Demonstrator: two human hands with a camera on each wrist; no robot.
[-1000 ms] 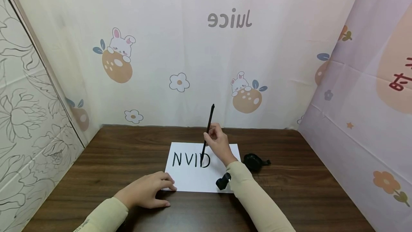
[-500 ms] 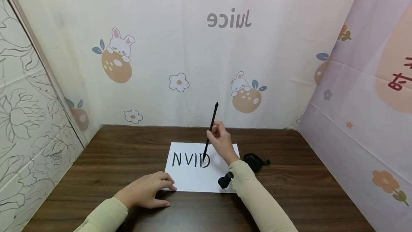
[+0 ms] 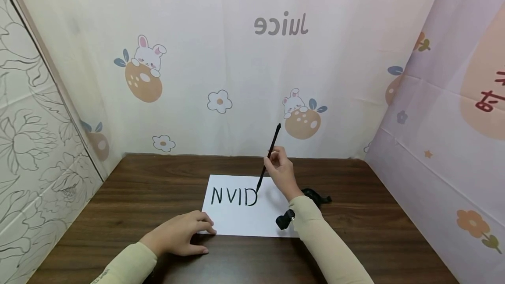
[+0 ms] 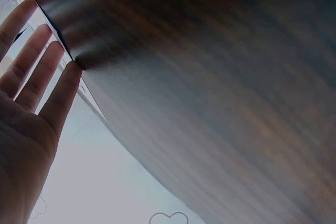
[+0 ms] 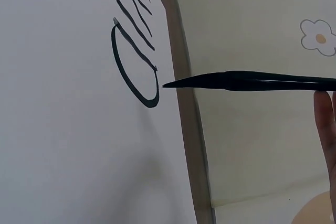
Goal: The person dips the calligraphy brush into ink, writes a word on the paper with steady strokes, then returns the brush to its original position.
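Note:
A white sheet of paper [image 3: 240, 221] lies on the table, with the black letters "NVID" [image 3: 234, 197] across its upper part. My right hand [image 3: 282, 173] pinches a slim black calligraphy brush [image 3: 270, 156] partway up its handle. In the right wrist view, the pointed brush tip [image 5: 178, 83] is close beside the curve of the D [image 5: 119, 66]. My left hand [image 3: 182, 233] rests at the paper's lower left corner, fingers relaxed. Its fingertips [image 4: 74, 65] lie along the paper's edge in the left wrist view.
Right of the paper sits a rounded black object [image 3: 315, 197] with a short protruding end, partly hidden behind my right wrist. A small black camera [image 3: 285, 220] on that wrist overlaps the paper. Patterned curtains [image 3: 252, 78] stand behind the dark wooden table [image 3: 378, 231].
My right hand has moved right with the brush, whose tip has gone from the D's upright stroke to its right side. The left hand has stayed in place.

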